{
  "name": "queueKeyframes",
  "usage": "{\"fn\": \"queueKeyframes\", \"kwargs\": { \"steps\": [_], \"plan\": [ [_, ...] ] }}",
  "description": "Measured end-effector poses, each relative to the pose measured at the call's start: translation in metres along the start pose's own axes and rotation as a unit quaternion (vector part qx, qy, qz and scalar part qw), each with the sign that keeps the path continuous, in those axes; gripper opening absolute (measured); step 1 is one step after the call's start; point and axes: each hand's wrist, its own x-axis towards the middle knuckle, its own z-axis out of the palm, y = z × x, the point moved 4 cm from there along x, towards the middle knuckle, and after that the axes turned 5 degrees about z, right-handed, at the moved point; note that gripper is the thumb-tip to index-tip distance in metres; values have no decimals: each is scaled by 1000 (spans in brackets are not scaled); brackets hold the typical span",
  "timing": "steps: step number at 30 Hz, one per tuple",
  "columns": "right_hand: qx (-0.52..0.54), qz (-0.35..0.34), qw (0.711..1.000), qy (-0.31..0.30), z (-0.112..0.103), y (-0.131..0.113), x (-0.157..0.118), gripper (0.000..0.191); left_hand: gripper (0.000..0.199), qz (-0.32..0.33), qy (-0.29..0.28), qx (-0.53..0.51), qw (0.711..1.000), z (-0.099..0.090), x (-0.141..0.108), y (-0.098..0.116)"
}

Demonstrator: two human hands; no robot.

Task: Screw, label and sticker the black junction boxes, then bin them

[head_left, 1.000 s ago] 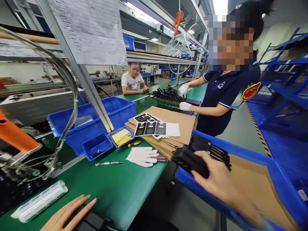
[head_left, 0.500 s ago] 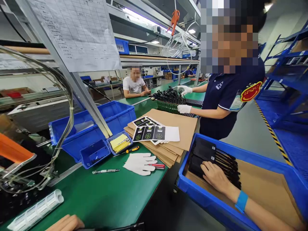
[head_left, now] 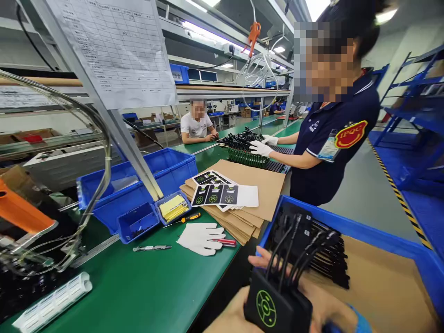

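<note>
A black control box (head_left: 267, 303) with a green round button print and several black cables rising from its top is near me at the lower right. My left hand (head_left: 231, 314) grips its left side. Round its back and right side is my right hand (head_left: 321, 296), with a blue band on the wrist; its fingertips show behind the box. Just beyond, a blue bin (head_left: 374, 233) lined with brown cardboard holds several similar black boxes (head_left: 307, 226) with cables laid in a row.
On the green table (head_left: 149, 282) lie a white glove (head_left: 201, 238), a red-handled tool (head_left: 225, 242), a pen (head_left: 152, 248) and a label roll (head_left: 53, 303). Printed stickers (head_left: 217, 195) rest on cardboard sheets (head_left: 249, 173). Across from me, a gloved co-worker (head_left: 333, 138) handles cabled circuit boards (head_left: 246, 155).
My right hand has come out of the bin towards me, and my left hand has moved right from the table edge. Both now hold a black control box. The co-worker's gloved hands have shifted.
</note>
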Motion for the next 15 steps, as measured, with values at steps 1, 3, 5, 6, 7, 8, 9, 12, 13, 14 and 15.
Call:
{"fn": "queueKeyframes", "kwargs": {
  "steps": [1,3,5,6,7,8,9,12,13,14,15],
  "plan": [
    [57,-5,998,-18,8,-1,-1,142,83,-3,-21,-8,1000,7,8,-5],
    [172,-13,985,-15,17,2,-6,150,77,-13,-43,-19,999,15,17,-12],
    [244,-11,969,31,20,9,-13,151,77,-26,-56,-34,997,22,23,-13],
    [263,-2,963,63,20,12,-17,149,78,-31,-64,-46,996,26,26,-13],
    [274,12,957,95,20,14,-20,147,79,-36,-73,-61,995,31,30,-11],
    [279,29,951,129,19,15,-23,144,79,-42,-84,-78,993,37,34,-11],
    [279,45,945,162,17,14,-26,140,77,-48,-96,-94,990,43,40,-11],
    [254,80,935,236,-1,5,-36,130,63,-67,-105,-100,987,54,57,-18],
    [239,84,934,250,-13,2,-42,125,63,-73,-93,-76,990,53,61,-23],
    [216,83,937,262,-29,0,-49,117,65,-76,-73,-38,994,47,63,-28],
    [179,80,942,271,-48,-2,-59,110,70,-78,-45,11,996,38,63,-32]
  ]
}}
